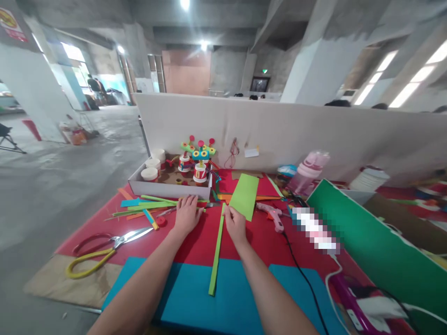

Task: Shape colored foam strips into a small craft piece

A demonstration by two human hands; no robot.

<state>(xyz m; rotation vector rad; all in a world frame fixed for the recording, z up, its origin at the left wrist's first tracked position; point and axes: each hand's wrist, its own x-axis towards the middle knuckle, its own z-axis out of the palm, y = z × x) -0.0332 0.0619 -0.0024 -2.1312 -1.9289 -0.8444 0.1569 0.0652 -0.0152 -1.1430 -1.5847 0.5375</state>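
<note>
My right hand (234, 223) is closed, its fingers pinching the top end of a long green paper strip (217, 253). The strip hangs down over the red surface and the blue sheet (188, 288). Left of it, my left hand (187, 215) rests palm down at the pile of coloured strips (150, 206), fingers bent forward; whether it grips anything cannot be made out. A wide green paper piece (245, 195) lies just beyond my right hand. To the right of that is a pink glue gun (272, 215) with a black cord.
Large scissors (120, 239) lie open at the left. Behind my left hand stands a white tray (167, 190) with cups and small figures. A green panel (377, 242), a pink bottle (309, 172) and a purple power strip (356, 302) are at the right.
</note>
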